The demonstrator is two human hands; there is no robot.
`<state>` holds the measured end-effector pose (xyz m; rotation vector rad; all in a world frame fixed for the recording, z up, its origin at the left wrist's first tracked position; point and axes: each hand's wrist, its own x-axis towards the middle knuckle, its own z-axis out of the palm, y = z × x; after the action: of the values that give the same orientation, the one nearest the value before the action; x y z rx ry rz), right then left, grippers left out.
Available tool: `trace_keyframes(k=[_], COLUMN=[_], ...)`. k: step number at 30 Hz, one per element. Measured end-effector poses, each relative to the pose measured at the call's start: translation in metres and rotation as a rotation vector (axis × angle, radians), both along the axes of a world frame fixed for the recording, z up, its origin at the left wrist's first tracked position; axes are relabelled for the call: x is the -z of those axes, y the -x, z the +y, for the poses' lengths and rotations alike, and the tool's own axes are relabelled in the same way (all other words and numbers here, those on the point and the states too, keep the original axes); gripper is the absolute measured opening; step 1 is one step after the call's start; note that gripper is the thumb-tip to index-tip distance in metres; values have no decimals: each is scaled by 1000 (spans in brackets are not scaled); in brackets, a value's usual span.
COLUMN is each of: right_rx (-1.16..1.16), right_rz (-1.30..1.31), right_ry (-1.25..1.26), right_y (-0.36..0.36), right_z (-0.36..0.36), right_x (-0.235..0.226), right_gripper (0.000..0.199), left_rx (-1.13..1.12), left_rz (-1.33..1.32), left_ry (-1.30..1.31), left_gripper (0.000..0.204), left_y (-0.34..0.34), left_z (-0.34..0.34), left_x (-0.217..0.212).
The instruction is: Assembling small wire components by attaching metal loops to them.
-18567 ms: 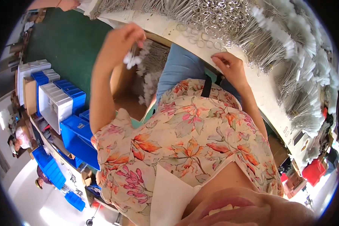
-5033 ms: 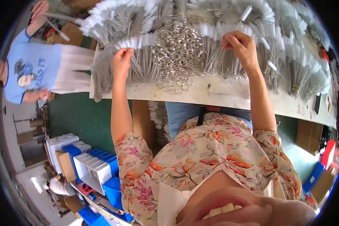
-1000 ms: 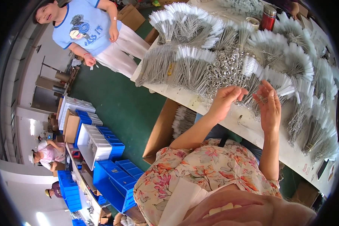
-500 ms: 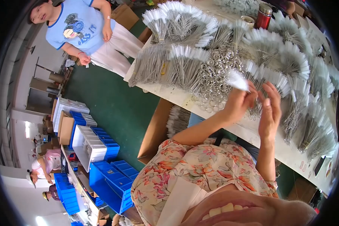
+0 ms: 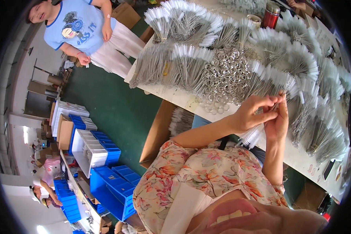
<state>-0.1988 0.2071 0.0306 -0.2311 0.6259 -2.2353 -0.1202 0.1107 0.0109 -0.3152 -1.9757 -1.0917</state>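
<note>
**Both hands pinched on a thin wire brush above the table edge**

The left hand (image 5: 250, 115) and the right hand (image 5: 277, 124) meet in front of the chest, fingertips drawn together around a slim wire brush (image 5: 261, 128), a twisted metal stem with a tuft of white bristles at its lower end (image 5: 251, 137). The left thumb and forefinger close on the upper stem; the right hand's fingers wrap it from the other side (how many brushes sit in the grip is hard to tell, perhaps a small bundle). The brush hangs just over the near edge of the pale table (image 5: 191, 102).

Behind the hands lies a loose heap of shiny metal rings (image 5: 226, 76), ringed by fanned bundles of brushes (image 5: 183, 66), grey wire stems tipped in soft white. A red cylindrical flask (image 5: 271, 15) stands farther back. An open cardboard box (image 5: 160, 132) sits below the table, and blue plastic bins (image 5: 113, 187) are stacked on the green floor. A person in a light blue shirt (image 5: 82, 27) stands at the table's far left end.
</note>
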Motion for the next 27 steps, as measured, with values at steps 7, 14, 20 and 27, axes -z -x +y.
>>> trace_keyframes(k=[7, 14, 20, 27], right_rx=[-141, -114, -487, -408], right_rz=[816, 1058, 765, 869], right_ry=[-604, -587, -702, -987], right_y=[1, -23, 0, 54], right_z=[25, 34, 66, 139], right_x=[-24, -15, -26, 13], right_gripper=[18, 11, 16, 13], left_rx=[-146, 403, 165, -165], left_rz=[148, -320, -66, -523], left_ry=[-132, -201, 55, -437], left_gripper=[60, 75, 18, 16], left_y=[-26, -24, -12, -23], left_z=[-45, -14, -7, -16], left_x=[-63, -41, -22, 47])
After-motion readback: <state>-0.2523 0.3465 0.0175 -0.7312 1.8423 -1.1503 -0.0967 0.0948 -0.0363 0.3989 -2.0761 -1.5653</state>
